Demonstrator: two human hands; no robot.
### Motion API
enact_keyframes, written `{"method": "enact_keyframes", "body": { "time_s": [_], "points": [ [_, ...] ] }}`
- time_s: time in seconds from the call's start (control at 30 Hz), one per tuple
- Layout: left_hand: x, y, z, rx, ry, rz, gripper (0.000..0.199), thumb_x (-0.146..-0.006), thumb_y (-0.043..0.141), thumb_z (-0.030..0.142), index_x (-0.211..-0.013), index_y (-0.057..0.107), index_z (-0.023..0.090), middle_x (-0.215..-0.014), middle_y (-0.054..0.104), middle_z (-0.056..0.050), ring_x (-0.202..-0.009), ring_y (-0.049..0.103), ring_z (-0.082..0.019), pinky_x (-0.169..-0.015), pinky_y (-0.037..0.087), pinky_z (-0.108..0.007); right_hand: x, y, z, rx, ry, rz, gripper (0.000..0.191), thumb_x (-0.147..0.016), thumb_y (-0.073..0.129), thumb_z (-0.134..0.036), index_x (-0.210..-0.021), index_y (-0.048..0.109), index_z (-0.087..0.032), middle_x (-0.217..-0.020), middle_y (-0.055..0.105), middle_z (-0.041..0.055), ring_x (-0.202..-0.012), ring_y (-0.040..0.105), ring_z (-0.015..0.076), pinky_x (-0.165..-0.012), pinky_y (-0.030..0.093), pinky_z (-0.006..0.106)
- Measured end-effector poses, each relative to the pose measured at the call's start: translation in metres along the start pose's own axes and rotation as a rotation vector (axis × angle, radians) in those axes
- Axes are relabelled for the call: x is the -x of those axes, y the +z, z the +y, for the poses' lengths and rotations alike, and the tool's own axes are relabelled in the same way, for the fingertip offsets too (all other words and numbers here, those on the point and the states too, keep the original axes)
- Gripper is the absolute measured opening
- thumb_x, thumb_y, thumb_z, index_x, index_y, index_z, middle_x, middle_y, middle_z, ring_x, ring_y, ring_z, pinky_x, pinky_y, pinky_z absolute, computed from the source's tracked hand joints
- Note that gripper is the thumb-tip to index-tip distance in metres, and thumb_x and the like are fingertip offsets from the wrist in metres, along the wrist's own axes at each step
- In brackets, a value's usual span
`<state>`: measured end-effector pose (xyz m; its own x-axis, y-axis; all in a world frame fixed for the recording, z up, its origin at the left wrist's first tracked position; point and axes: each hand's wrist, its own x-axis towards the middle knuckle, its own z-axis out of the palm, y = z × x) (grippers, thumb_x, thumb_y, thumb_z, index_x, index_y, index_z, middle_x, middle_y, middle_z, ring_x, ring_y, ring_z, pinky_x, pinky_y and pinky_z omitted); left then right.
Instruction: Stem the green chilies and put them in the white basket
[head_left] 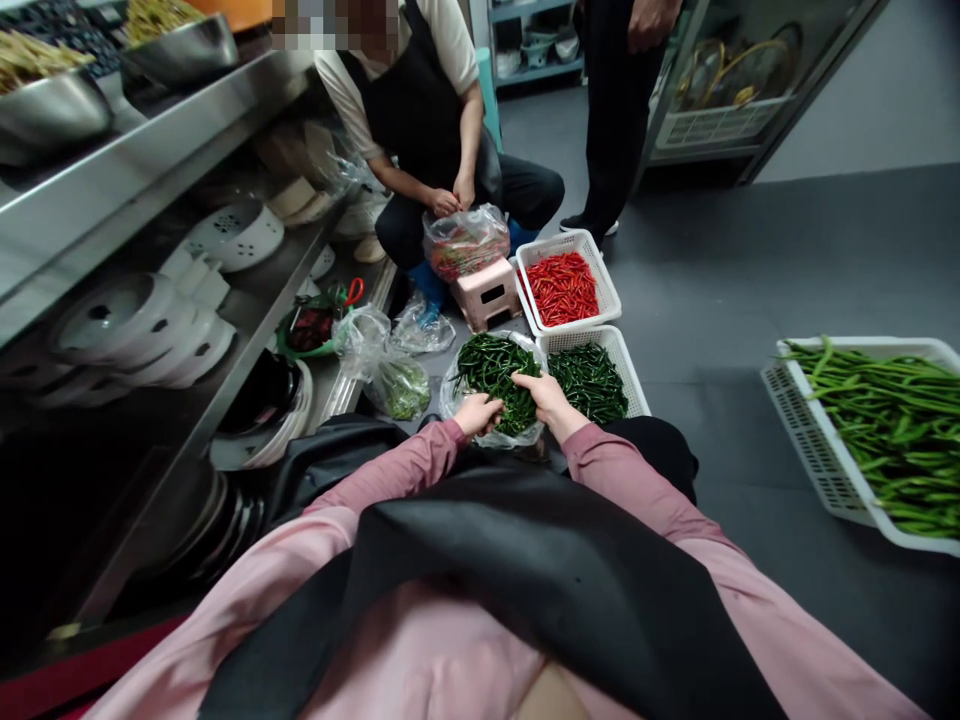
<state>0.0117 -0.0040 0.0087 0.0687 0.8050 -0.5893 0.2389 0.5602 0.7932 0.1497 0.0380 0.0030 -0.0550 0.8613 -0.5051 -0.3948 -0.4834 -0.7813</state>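
Long dark green chilies lie heaped in a clear plastic bag in front of me. At the heap's near left edge, my left hand is closed in a pinch; what sits between its fingertips is too small to make out. My right hand is closed on green chilies at the heap's right side, its thumb on top. Just right of the bag, a white basket holds more green chilies. Behind it stands another white basket with red chilies.
Opposite me a seated person handles a bag of red chilies on a pink stool. Another person stands behind. Steel shelves with bowls line the left. A basket of green beans sits right.
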Motion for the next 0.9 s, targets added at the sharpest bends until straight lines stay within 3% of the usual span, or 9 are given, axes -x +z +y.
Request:
{"method": "enact_keyframes", "body": {
  "time_s": [0.17,0.23,0.3,0.37,0.47,0.53,0.6,0.7,0.9],
  "points": [
    [0.003,-0.003,0.000,-0.135,0.115,-0.049,0.025,-0.081,0.054,0.035,-0.064,0.053,0.017,-0.047,0.047,0.004,-0.033,0.035,-0.005,-0.036,0.023,-0.020,0.002,-0.002,-0.005,-0.038,0.020,-0.006,0.009,-0.063,0.066,-0.014,-0.065,0.059,-0.019,-0.059,0.063,-0.0021,-0.053,0.059,0.0133,-0.053,0.050,0.026],
    [0.005,-0.004,0.003,-0.193,0.256,-0.138,0.022,-0.078,0.058,0.031,-0.062,0.054,0.016,-0.048,0.047,0.004,-0.038,0.038,-0.005,-0.040,0.028,-0.019,0.001,-0.003,-0.006,-0.027,0.096,-0.075,0.005,-0.065,0.064,-0.015,-0.063,0.060,-0.018,-0.059,0.064,0.0001,-0.052,0.059,0.0142,-0.054,0.051,0.028],
    [0.006,-0.005,0.006,-0.223,0.311,-0.208,0.022,-0.077,0.060,0.031,-0.062,0.055,0.016,-0.049,0.047,0.004,-0.040,0.040,-0.005,-0.041,0.030,-0.019,-0.001,-0.006,-0.008,-0.022,0.198,-0.131,0.005,-0.066,0.062,-0.016,-0.061,0.061,-0.016,-0.058,0.064,0.0026,-0.051,0.060,0.0161,-0.055,0.052,0.031],
    [0.002,-0.009,0.006,-0.192,0.194,-0.178,0.026,-0.081,0.055,0.038,-0.067,0.055,0.016,-0.053,0.053,0.002,-0.038,0.041,-0.007,-0.039,0.030,-0.019,-0.004,-0.008,-0.011,-0.026,0.233,-0.094,0.005,-0.065,0.061,-0.016,-0.060,0.061,-0.016,-0.055,0.064,0.0033,-0.051,0.060,0.0172,-0.055,0.052,0.032],
    [-0.009,-0.017,0.004,-0.115,-0.041,-0.004,0.034,-0.085,0.044,0.046,-0.083,0.058,0.015,-0.074,0.063,-0.005,-0.044,0.049,-0.010,-0.038,0.034,-0.021,-0.005,-0.011,-0.015,-0.020,0.117,0.029,0.008,-0.059,0.064,-0.011,-0.060,0.060,-0.017,-0.054,0.064,0.0008,-0.052,0.061,0.0163,-0.054,0.052,0.029],
    [-0.016,-0.021,0.002,-0.116,-0.074,0.121,0.036,-0.085,0.045,0.046,-0.099,0.059,0.016,-0.090,0.063,-0.008,-0.055,0.055,-0.011,-0.042,0.039,-0.021,-0.004,-0.010,-0.014,0.002,0.069,0.029,0.012,-0.055,0.065,-0.007,-0.062,0.061,-0.017,-0.054,0.064,-0.0010,-0.053,0.060,0.0150,-0.054,0.051,0.027],
    [-0.018,-0.021,0.001,-0.137,-0.040,0.193,0.041,-0.084,0.047,0.047,-0.115,0.055,0.022,-0.099,0.062,-0.008,-0.063,0.056,-0.013,-0.045,0.042,-0.021,-0.001,-0.008,-0.008,0.048,0.111,-0.050,0.016,-0.054,0.065,-0.006,-0.065,0.062,-0.016,-0.055,0.064,-0.0009,-0.053,0.061,0.0150,-0.055,0.052,0.027],
    [-0.016,-0.008,0.005,-0.060,-0.048,0.145,0.048,-0.083,0.046,0.052,-0.126,0.048,0.030,-0.105,0.061,-0.007,-0.064,0.056,-0.014,-0.048,0.045,-0.024,0.004,-0.004,0.006,0.118,0.225,-0.197,0.020,-0.053,0.065,-0.006,-0.071,0.064,-0.015,-0.057,0.066,0.0017,-0.054,0.062,0.0178,-0.056,0.052,0.030],
    [-0.012,0.020,0.008,0.268,-0.049,0.067,0.054,-0.085,0.041,0.057,-0.124,0.052,0.020,-0.102,0.063,-0.009,-0.071,0.058,-0.015,-0.056,0.046,-0.026,0.004,-0.002,0.021,0.128,0.272,-0.310,0.020,-0.058,0.063,-0.009,-0.078,0.064,-0.014,-0.061,0.068,0.0037,-0.057,0.064,0.0188,-0.061,0.053,0.033]
  ]
}}
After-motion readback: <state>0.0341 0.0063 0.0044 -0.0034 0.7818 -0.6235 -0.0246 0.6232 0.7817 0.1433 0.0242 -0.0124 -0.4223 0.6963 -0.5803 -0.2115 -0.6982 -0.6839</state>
